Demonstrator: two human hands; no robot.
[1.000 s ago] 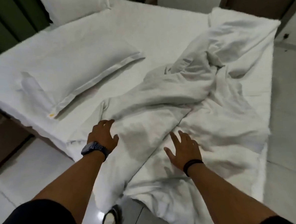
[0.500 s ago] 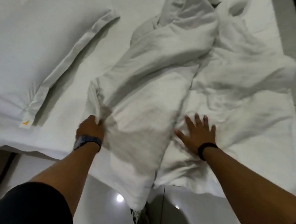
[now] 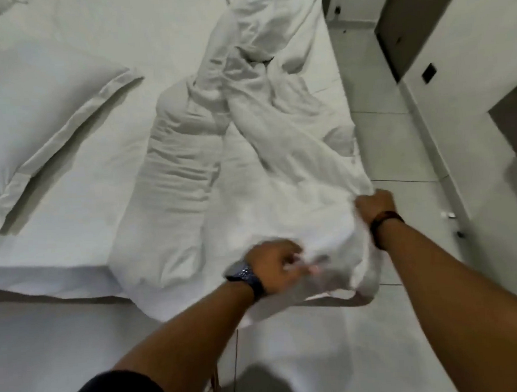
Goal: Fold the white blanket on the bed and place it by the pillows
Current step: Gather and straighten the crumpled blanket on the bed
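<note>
- Your left hand (image 3: 275,263) is curled into a tight grip on the near edge of the white blanket (image 3: 249,172), fingers pinching a fold of cloth just off the bed's near edge; the fingertips are blurred, so you cannot read the exact finger placement.
- Your right hand (image 3: 372,202) is closed in a fist around a bunch of the same blanket at the bed's near right corner, knuckles up.
- Between your two hands the blanket hangs in a loose pouch over the edge of the bed (image 3: 80,225), above the tiled floor (image 3: 393,145).
- The rest of the blanket lies crumpled in twisted ridges, running from your hands up toward the far right corner of the bed.
- A white pillow (image 3: 43,118) lies flat on the left part of the bed, well apart from the blanket.
- A dark watch (image 3: 247,276) sits on your left wrist, a dark band (image 3: 383,221) on your right.
</note>
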